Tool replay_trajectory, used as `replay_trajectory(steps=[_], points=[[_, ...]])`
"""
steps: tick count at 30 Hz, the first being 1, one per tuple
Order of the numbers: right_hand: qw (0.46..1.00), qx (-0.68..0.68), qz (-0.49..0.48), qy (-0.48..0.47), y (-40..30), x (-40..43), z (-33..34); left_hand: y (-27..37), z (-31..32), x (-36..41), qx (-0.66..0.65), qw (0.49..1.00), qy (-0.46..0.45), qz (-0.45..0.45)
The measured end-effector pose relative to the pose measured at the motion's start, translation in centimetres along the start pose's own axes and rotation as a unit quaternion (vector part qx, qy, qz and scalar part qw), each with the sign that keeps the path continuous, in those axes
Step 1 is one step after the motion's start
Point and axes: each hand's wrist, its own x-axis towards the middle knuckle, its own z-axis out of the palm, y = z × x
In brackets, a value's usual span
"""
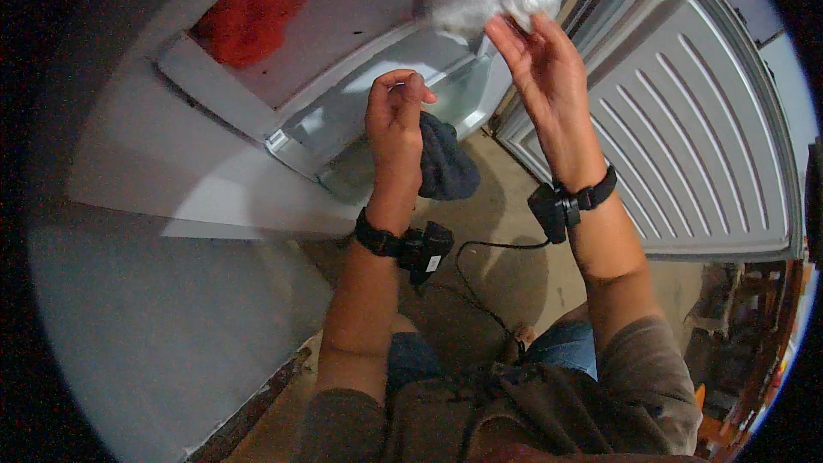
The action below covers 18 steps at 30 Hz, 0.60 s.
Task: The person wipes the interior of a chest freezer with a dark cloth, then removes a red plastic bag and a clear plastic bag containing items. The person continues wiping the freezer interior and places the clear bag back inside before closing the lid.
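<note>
My left hand (395, 119) has its fingers curled in front of an open refrigerator compartment. A dark grey cloth (449, 161) hangs against its palm side and appears gripped there, though the fingers hide the hold. Higher and to the right, my right hand (546, 71) holds a crumpled, clear plastic bag (530, 0) at its fingertips. The bag is blurred, and its contents cannot be made out. Below the hands, a transparent drawer or bin (344, 119) sits at the front of the compartment.
A red bag or bundle (260, 16) lies inside the compartment at the left. The ribbed refrigerator door (688, 141) stands open at the right. A black cable (479, 296) loops from the wristband device on my right wrist (550, 209). A grey panel (173, 328) fills the lower left.
</note>
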Motion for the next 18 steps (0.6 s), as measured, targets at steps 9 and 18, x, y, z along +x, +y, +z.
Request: replay_trajectory(steps=[9, 18], points=[[0.958, -0.280, -0.029, -0.053, 3.0, 4.7, 1.3, 0.2, -0.6, 0.3, -0.012, 0.998, 0.043, 0.032], [0.581, -0.604, -0.534, -0.113, 5.0, 10.0, 2.7, 0.8, -0.5, 0.3, -0.030, 0.997, 0.071, 0.005]])
